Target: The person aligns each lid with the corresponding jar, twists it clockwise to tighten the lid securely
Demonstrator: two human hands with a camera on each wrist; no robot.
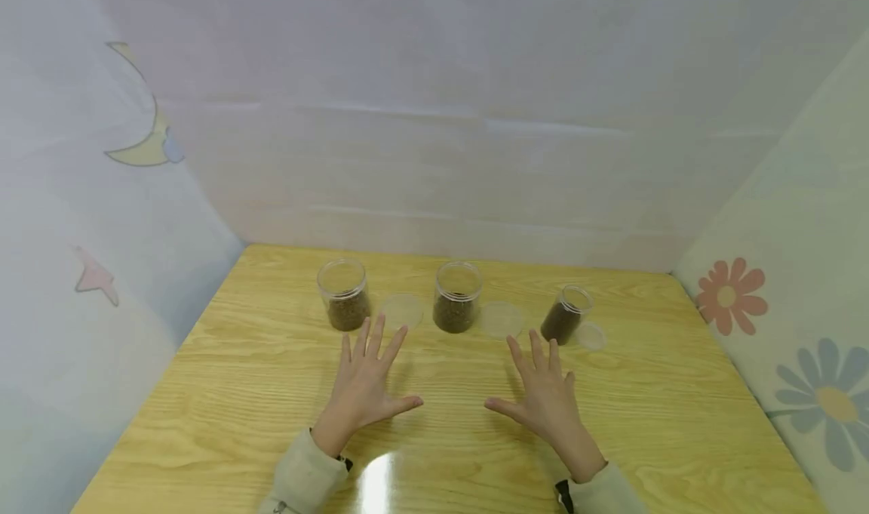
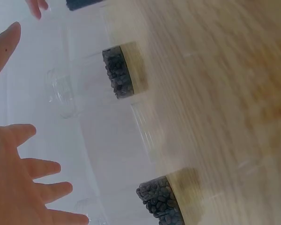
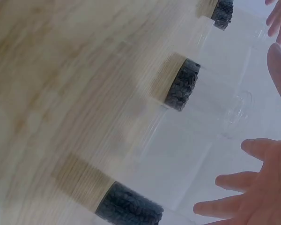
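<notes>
3 part-filled jars [image 1: 458, 297] stand uncapped on surface [image 1: 448, 438]; 3 clear lids [image 1: 502, 320] lie beside them. Left grip [image 1: 363, 389] and right grip [image 1: 545, 397] spread, empty. Judged: uncapping complete; refitting not done.

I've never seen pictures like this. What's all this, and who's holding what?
There's no robot here, just a person's bare left hand and right hand. The big picture comes from a camera on the person's head, looking down; the two tilted ones come from cameras on the wrists. On the table stand three clear jars: a left jar, a middle jar and a narrower right jar. Each holds dark, bean-like bits. Three see-through discs, probably lids, lie beside them. Both hands are spread open, holding nothing.
</notes>
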